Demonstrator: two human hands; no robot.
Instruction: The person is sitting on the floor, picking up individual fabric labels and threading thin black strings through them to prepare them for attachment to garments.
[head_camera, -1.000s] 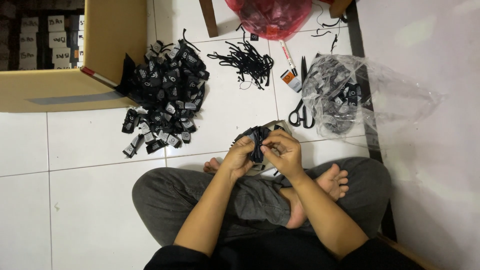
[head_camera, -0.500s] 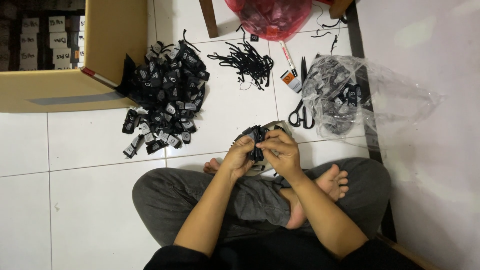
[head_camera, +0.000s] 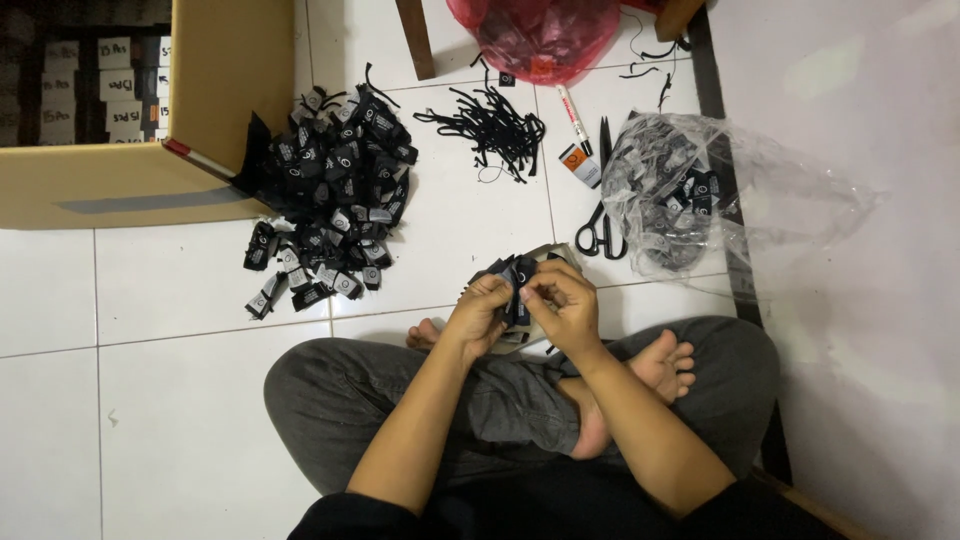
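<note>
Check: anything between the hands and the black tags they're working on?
Nothing visible. The left hand and right hand both already grip the small bundle of black tags directly, above the crossed legs. The big tag pile, scissors and clear plastic bag all lie apart on the tile floor.

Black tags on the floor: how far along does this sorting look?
Looks done: a large pile of black tags lies beside the cardboard box. In hand: the left hand and right hand pinch a small bundle of tags. Left: more tags sit in the clear plastic bag, and loose black strings lie by the scissors.
</note>
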